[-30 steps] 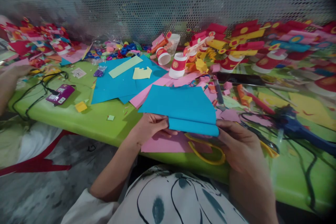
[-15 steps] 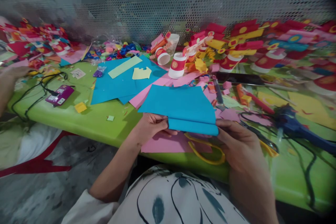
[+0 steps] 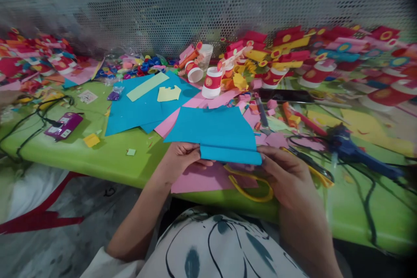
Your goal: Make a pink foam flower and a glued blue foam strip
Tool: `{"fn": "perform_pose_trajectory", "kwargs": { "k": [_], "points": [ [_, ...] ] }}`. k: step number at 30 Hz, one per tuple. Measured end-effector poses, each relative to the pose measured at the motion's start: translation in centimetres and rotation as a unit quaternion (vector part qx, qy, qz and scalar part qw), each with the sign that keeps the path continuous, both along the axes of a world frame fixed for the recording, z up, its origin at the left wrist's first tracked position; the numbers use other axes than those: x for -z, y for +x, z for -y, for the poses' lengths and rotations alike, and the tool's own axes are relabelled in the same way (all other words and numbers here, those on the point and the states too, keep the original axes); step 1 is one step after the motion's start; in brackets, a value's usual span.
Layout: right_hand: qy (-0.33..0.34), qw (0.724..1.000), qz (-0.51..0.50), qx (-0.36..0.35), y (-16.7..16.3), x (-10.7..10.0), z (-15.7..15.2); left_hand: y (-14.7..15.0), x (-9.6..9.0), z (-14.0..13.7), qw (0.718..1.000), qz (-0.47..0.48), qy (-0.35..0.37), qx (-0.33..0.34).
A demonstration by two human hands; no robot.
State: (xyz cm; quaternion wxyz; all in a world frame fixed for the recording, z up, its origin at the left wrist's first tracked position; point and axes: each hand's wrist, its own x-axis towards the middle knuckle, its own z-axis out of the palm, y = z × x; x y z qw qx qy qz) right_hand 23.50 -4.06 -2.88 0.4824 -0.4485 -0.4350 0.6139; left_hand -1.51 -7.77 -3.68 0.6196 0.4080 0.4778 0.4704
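A sheet of blue paper (image 3: 213, 126) is held up above the table's front edge, its near edge folded or rolled over into a narrow band. My left hand (image 3: 182, 158) pinches the near edge at the left end of that band, with some fingertips under the sheet. At the band's right end, my right hand (image 3: 286, 173) grips the corner between thumb and fingers. Below the sheet lie pink paper (image 3: 198, 180) and a pair of scissors with yellow handles (image 3: 254, 193), partly covered by the blue sheet and my right hand.
Blue sheets (image 3: 133, 113) lie beyond on the green table (image 3: 114, 156). A blue glue gun (image 3: 355, 147) with its cord lies at right, a purple power adapter (image 3: 63, 126) at left. Red-and-white paper cups (image 3: 212, 82) and colourful paper models line the perforated metal panel (image 3: 195, 17).
The view has shifted slightly, so the table things sit a little further left. Both hands keep the same hold on the blue paper.
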Motion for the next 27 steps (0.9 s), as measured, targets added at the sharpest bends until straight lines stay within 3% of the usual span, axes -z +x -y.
{"fn": "perform_pose_trajectory", "kwargs": {
  "k": [9, 16, 27],
  "points": [
    [0.006, 1.000, -0.003, -0.031, 0.3, -0.1, -0.2, -0.2, 0.5, 0.1, 1.000, 0.009, 0.013, -0.004],
    [0.027, 0.999, 0.024, 0.012, 0.1, 0.2, -0.2, 0.0, 0.1, 0.0, 1.000, 0.003, -0.011, 0.010],
    [0.047, 0.997, 0.052, 0.021, 0.3, 0.4, -0.3, 0.0, -0.7, -0.1, 0.996, 0.060, -0.045, 0.049]
  ]
}}
